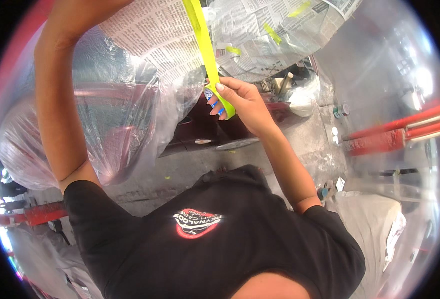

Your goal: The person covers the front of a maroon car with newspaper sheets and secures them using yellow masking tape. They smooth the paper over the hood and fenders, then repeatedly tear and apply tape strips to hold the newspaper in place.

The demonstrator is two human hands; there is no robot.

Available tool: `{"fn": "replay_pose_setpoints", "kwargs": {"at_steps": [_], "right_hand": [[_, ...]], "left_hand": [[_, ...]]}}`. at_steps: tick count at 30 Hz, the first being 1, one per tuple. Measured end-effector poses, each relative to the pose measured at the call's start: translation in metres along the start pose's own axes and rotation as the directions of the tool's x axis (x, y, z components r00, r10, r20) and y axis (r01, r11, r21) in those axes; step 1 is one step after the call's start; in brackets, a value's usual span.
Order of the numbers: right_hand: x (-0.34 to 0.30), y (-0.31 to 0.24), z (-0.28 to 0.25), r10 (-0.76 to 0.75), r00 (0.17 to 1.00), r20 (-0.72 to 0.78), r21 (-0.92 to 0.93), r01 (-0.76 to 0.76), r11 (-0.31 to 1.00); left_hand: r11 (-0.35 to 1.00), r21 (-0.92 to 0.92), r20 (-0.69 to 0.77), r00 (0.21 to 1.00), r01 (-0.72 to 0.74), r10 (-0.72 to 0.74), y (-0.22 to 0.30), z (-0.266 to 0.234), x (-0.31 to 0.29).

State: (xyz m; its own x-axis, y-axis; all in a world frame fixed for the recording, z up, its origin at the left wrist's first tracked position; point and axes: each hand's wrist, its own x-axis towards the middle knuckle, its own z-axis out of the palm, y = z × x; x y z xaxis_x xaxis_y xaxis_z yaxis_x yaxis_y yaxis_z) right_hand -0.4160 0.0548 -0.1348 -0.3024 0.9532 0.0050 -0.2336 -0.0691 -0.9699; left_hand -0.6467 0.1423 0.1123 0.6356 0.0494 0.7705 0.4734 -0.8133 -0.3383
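My right hand (pixel 242 97) is closed around a roll of yellow-green masking tape (pixel 228 110), its thumb pressed on the tape and its fingers through the core, which has blue on it. A taut strip of tape (pixel 205 42) runs up from the roll past the top edge. My left hand (pixel 88 14) is raised at the upper left, its fingers cut off by the frame. Beneath the strip lies newspaper (pixel 152 37) over a dark red car (pixel 190 128), partly wrapped in clear plastic sheeting (pixel 95 119).
More newspaper (pixel 280 40) with short tape pieces (pixel 272 34) covers the car at the upper right. Red metal bars (pixel 379 142) stand on the right, before hanging plastic. A cloth-covered object (pixel 369 219) is at the lower right. Concrete floor (pixel 150 179) shows beside the car.
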Motion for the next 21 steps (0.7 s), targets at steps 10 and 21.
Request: {"fn": "replay_pose_setpoints", "kwargs": {"at_steps": [10,21], "right_hand": [[0.031,-0.008,0.002,-0.115,0.993,0.033,-0.026,0.115,0.993],[0.049,-0.036,0.011,-0.391,0.919,-0.057,-0.320,0.354,0.879]], "left_hand": [[0.994,-0.001,0.037,0.994,-0.107,0.107,0.000,-0.010,0.031],[0.973,0.157,0.072,0.985,-0.169,0.159,0.018,-0.038,0.053]]}}
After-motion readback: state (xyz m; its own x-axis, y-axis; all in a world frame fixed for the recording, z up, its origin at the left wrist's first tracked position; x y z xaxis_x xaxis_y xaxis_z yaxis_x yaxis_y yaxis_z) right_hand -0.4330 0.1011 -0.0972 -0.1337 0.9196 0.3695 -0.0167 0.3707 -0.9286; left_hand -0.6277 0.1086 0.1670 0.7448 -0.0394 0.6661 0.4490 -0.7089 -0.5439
